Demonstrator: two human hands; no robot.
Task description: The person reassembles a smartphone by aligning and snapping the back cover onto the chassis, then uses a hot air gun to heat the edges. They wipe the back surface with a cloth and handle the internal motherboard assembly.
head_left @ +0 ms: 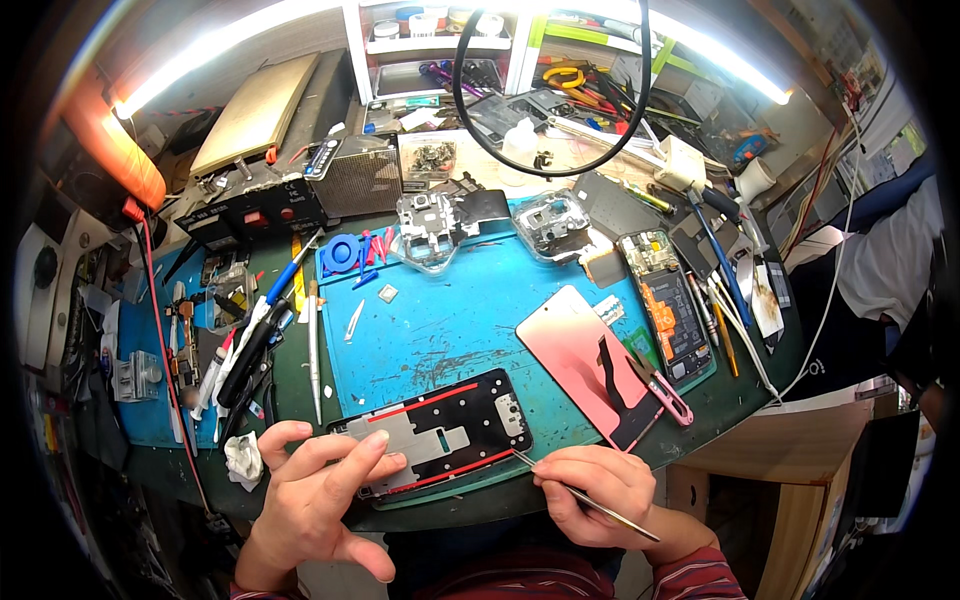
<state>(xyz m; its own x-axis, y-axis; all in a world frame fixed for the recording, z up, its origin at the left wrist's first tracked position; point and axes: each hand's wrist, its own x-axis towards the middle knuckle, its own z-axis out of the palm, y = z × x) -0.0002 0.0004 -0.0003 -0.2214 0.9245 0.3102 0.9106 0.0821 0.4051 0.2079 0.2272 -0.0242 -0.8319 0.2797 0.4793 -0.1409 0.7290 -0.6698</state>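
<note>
The frame [440,432], a black phone part with a grey metal plate and thin red strips along its long edges, lies flat at the near edge of the blue mat [450,330], right under the person's eyes, which puts the work in the best light and within easy reach of both hands. The left hand [320,495] lies spread over its left end, fingers open and pressing down on the plate rather than wrapping it; that looks like a way to pin the part so it cannot slide while it is being picked at. The right hand [600,490] is closed in a pinch on the tweezers [585,495], held like a pen, low and slanted, with the tip touching the frame's lower right edge beside a red strip (whether it has caught the strip is too small to tell). The heel of that hand seems to rest at the table edge, which would steady the fine tip.

Set aside to the right, clear of the hands, are a pink screen [585,360] lying face down with its black flex on top, pink-handled cutters [665,390] just beside it, and an opened phone [670,305] further back
</note>
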